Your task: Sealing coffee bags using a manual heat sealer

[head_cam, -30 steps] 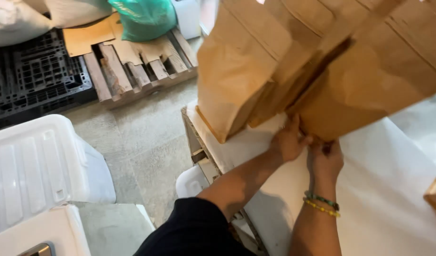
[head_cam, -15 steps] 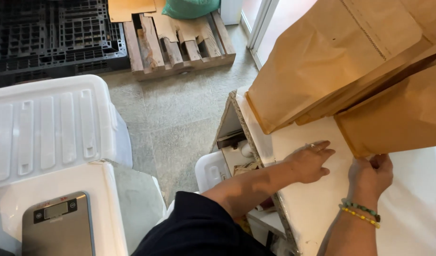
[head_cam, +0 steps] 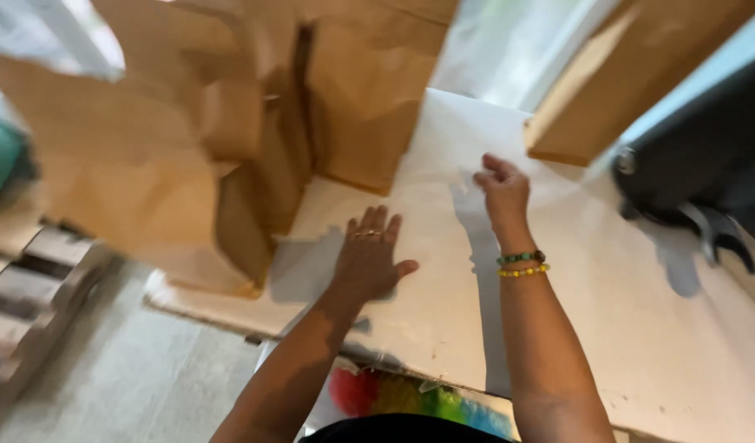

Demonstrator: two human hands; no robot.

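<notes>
- The left hand [head_cam: 369, 258] lies flat on the white paper [head_cam: 607, 312], palm down, fingers spread wide, holding nothing
- It sits near the front edge of the table, close to the left corner
- A thin ring [head_cam: 367, 234] shows on one finger of that hand
- The right hand [head_cam: 502, 187] is further back on the paper, toward the middle of the table
- Its fingers are curled in and its fingertips [head_cam: 484, 175] touch the paper; I cannot tell if they pinch it or just press on it
- Green and yellow bead bands [head_cam: 521, 264] go round the right wrist
- The white paper covers most of the table top, from the front edge to the back
- Tall brown bags [head_cam: 148, 156] stand at the left edge of the table, just beside the left hand but not touching it
- One more brown bag [head_cam: 357, 98] stands behind them, at the back of the table
- A brown box [head_cam: 615, 90] sits at the back right, near the right hand but apart from it
- A dark, blurry thing [head_cam: 697, 156] is at the right edge
- A bright duster [head_cam: 410, 398] in pink, yellow, green and blue pokes out under the front edge
- A wooden pallet [head_cam: 25, 279] lies on the floor to the left
</notes>
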